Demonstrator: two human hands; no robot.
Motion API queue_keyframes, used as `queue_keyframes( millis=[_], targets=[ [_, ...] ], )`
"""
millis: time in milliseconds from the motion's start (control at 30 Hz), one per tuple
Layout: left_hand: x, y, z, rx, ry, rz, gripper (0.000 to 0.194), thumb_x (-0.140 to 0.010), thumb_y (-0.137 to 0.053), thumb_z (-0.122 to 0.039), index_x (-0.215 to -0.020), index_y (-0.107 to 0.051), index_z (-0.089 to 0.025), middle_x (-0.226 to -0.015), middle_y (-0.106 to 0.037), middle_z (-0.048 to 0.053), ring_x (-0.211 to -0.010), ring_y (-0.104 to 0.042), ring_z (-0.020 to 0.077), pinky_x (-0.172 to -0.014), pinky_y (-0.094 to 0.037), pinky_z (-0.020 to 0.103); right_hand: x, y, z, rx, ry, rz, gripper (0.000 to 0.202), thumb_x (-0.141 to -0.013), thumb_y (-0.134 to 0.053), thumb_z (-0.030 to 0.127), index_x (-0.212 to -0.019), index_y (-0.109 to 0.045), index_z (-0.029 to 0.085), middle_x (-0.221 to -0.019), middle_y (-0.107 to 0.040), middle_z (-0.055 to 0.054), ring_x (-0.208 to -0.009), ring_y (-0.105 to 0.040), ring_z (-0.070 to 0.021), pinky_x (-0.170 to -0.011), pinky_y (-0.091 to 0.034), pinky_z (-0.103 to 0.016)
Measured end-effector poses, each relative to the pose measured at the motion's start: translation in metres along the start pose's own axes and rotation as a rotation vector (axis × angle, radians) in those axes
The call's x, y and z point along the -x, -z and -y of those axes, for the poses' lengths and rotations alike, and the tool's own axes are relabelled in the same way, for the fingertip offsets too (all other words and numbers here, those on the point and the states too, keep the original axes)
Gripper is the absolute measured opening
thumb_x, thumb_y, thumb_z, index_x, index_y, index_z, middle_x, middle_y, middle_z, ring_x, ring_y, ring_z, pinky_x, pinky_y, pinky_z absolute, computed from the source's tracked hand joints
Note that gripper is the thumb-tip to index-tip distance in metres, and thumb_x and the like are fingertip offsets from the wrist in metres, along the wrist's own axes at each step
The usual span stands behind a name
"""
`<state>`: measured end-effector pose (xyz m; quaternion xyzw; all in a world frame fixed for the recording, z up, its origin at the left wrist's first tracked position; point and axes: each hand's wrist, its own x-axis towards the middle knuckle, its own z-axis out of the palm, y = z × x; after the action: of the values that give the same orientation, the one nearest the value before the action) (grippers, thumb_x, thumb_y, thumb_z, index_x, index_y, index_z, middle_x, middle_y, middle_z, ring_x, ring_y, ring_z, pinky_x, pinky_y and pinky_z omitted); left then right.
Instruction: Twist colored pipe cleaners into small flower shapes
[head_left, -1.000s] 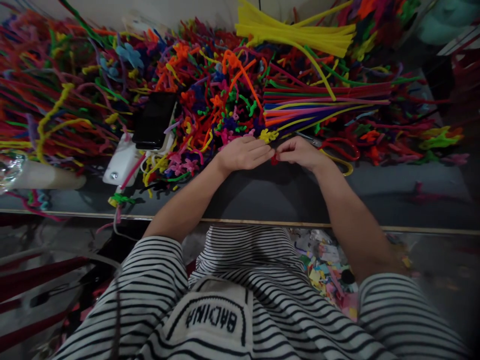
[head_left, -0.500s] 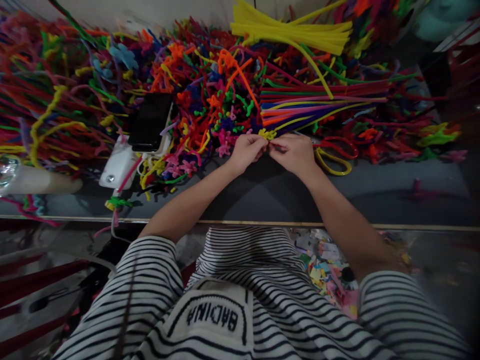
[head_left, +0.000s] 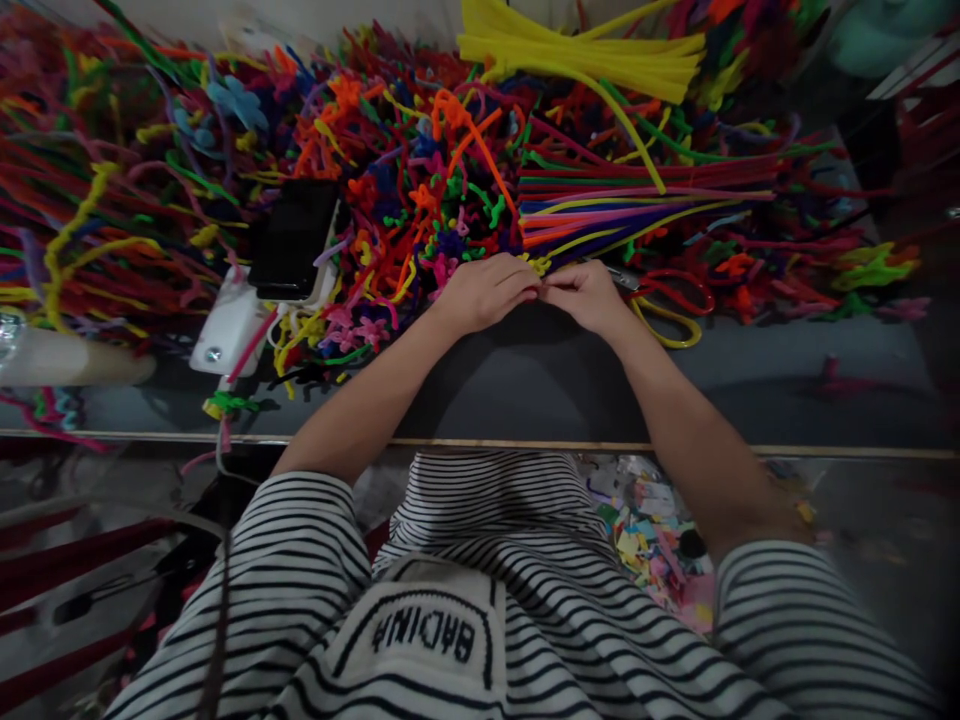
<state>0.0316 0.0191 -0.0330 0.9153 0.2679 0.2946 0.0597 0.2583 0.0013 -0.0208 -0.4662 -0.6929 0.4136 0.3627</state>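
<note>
My left hand (head_left: 491, 290) and my right hand (head_left: 587, 293) meet fingertip to fingertip above the front of the dark table (head_left: 517, 390). A small bent yellow pipe-cleaner piece (head_left: 538, 264) shows just behind the fingertips and is pinched between them; its lower part is hidden. My left fingers lie over it, closed, and my right thumb and forefinger press together on its right side. Behind the hands lies a fan of straight coloured pipe cleaners (head_left: 637, 205). Scissors with red and yellow handles (head_left: 671, 335) rest right of my right hand.
A black phone (head_left: 295, 240) lies on the left beside a white device (head_left: 225, 325). Tangled pipe cleaners (head_left: 382, 180) heap along the back and left. A yellow bundle (head_left: 577, 50) lies at the back. A whitish cylinder (head_left: 82, 358) is at far left.
My left hand has turned over more, its back now covering more of the yellow piece. My right hand has shifted slightly, showing more of the scissors. The view has moved slightly.
</note>
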Motion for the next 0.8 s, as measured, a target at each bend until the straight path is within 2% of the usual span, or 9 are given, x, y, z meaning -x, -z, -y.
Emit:
queue_keyframes(
  millis=[67,167,300,367,433,533,600,700,800],
  targets=[
    [0.0,0.0,0.003,-0.037,-0.032,-0.024,0.039,-0.112,-0.043,-0.046,-0.115,-0.072,-0.02,-0.111,-0.077,0.011,-0.106,-0.072,0.0212,-0.092,-0.055,0.036,-0.001,0.0,-0.001,-0.055,-0.03,0.02,0.03,-0.076,-0.087,0.045,-0.067,-0.078,0.018,-0.057,-0.054,0.002,-0.06,-0.046,-0.0115,-0.058,-0.035,-0.027],
    [-0.001,-0.001,0.001,-0.069,-0.001,-0.012,0.042,-0.112,-0.04,-0.046,-0.109,-0.072,-0.019,-0.105,-0.076,0.011,-0.102,-0.071,0.0227,-0.089,-0.055,0.038,0.0,-0.001,-0.001,-0.051,-0.037,0.013,0.024,-0.076,-0.084,0.041,-0.07,-0.079,0.018,-0.059,-0.057,0.001,-0.06,-0.047,-0.0117,-0.059,-0.037,-0.028],
    [-0.004,-0.007,-0.008,-0.046,0.189,0.026,0.038,-0.11,-0.042,-0.041,-0.108,-0.07,-0.016,-0.107,-0.074,0.016,-0.107,-0.07,0.029,-0.097,-0.053,0.045,0.006,-0.003,0.008,0.161,0.029,-0.067,0.021,-0.08,-0.074,0.028,-0.063,-0.073,0.017,-0.052,-0.044,0.004,-0.056,-0.038,-0.0093,-0.058,-0.03,-0.028],
    [-0.007,-0.012,-0.012,0.008,0.288,0.043,0.031,-0.108,-0.044,-0.035,-0.105,-0.069,-0.016,-0.106,-0.073,0.015,-0.105,-0.069,0.0287,-0.097,-0.053,0.045,0.009,-0.005,0.014,0.279,0.072,-0.098,0.025,-0.082,-0.069,0.024,-0.059,-0.068,0.017,-0.051,-0.039,0.004,-0.055,-0.035,-0.0089,-0.058,-0.027,-0.029],
    [-0.011,-0.015,-0.012,0.102,0.37,0.056,0.024,-0.106,-0.048,-0.029,-0.098,-0.067,-0.017,-0.098,-0.072,0.012,-0.097,-0.068,0.025,-0.091,-0.053,0.039,0.011,-0.008,0.018,0.367,0.115,-0.116,0.028,-0.084,-0.066,0.021,-0.056,-0.063,0.017,-0.051,-0.041,0.003,-0.055,-0.036,-0.0094,-0.059,-0.028,-0.03],
    [-0.014,-0.015,-0.006,0.33,0.458,0.056,0.022,-0.104,-0.053,-0.027,-0.087,-0.064,-0.018,-0.085,-0.068,0.005,-0.082,-0.063,0.0175,-0.08,-0.05,0.031,0.011,-0.011,0.019,0.42,0.147,-0.147,0.027,-0.084,-0.065,0.02,-0.056,-0.063,0.018,-0.054,-0.05,0.001,-0.057,-0.042,-0.011,-0.062,-0.032,-0.031],
    [-0.015,-0.011,-0.002,0.526,0.484,0.04,0.026,-0.104,-0.056,-0.032,-0.083,-0.063,-0.017,-0.08,-0.066,0.002,-0.075,-0.06,0.0138,-0.075,-0.048,0.027,0.01,-0.012,0.016,0.348,0.114,-0.162,0.025,-0.084,-0.066,0.023,-0.059,-0.068,0.018,-0.056,-0.057,0.0,-0.058,-0.046,-0.012,-0.062,-0.035,-0.03],
    [-0.016,-0.004,0.002,0.781,0.506,0.047,0.035,-0.1,-0.066,-0.045,-0.081,-0.066,-0.016,-0.075,-0.064,0.001,-0.069,-0.057,0.0106,-0.071,-0.047,0.025,0.008,-0.009,0.011,0.117,0.028,-0.134,0.018,-0.08,-0.072,0.029,-0.065,-0.075,0.02,-0.06,-0.066,0.0,-0.061,-0.055,-0.0142,-0.061,-0.041,-0.029],
    [-0.017,0.0,0.0,0.884,0.552,0.062,0.046,-0.093,-0.073,-0.057,-0.074,-0.068,-0.015,-0.069,-0.064,0.001,-0.064,-0.056,0.0093,-0.067,-0.046,0.024,0.008,-0.008,0.008,-0.052,-0.014,-0.098,0.012,-0.073,-0.078,0.031,-0.066,-0.077,0.021,-0.065,-0.072,-0.002,-0.066,-0.062,-0.0177,-0.064,-0.049,-0.031]
  ],
)
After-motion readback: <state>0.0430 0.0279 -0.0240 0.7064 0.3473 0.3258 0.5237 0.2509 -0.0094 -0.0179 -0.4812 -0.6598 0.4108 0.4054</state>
